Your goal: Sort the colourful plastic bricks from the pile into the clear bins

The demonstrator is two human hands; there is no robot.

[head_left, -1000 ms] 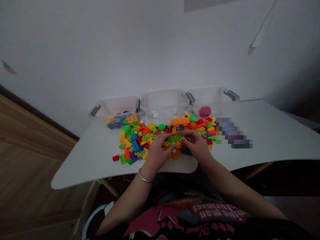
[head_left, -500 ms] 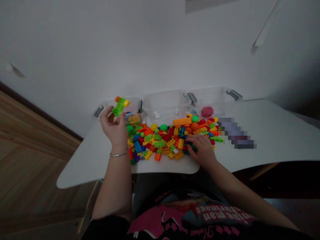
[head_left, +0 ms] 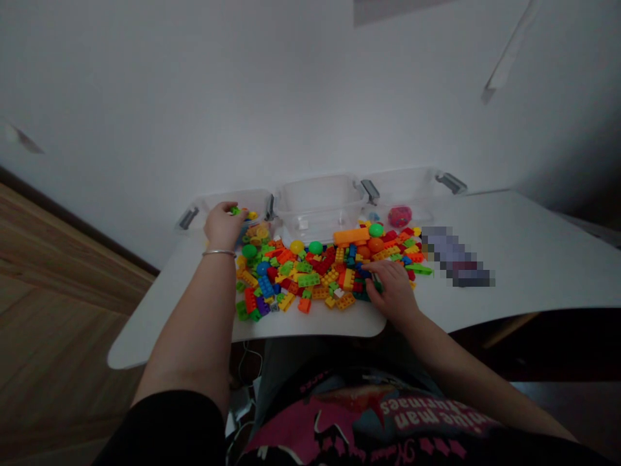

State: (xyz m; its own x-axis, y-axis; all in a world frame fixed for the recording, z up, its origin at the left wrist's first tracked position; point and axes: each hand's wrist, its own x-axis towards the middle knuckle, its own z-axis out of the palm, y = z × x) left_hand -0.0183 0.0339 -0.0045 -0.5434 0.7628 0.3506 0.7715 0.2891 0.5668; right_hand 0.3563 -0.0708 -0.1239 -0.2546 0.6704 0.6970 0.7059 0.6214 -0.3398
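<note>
My left hand [head_left: 224, 228] reaches over the left clear plastic bin [head_left: 213, 202], its fingers closed around a light-green toy piece [head_left: 235, 211]. Most of that piece is hidden behind the hand. Low against the right part of a heap of coloured building bricks [head_left: 308, 279] rests my right hand [head_left: 395, 288], thumb and fingers apart. Close to its fingertips lie a yellow-orange brick [head_left: 348, 279] and dark green bricks [head_left: 361, 288]. Whether it grips any of them does not show clearly.
A middle clear bin [head_left: 320, 200] with a small white piece and a right clear bin [head_left: 407, 184] stand against the wall. A pink-red object [head_left: 400, 216] is at the right bin. A blurred-out flat item [head_left: 456, 257] lies on the white table [head_left: 528, 259].
The left hand has moved forward and down with the light-green toy piece, from above the heap's left edge to over the left bin. The right hand has hardly moved.
</note>
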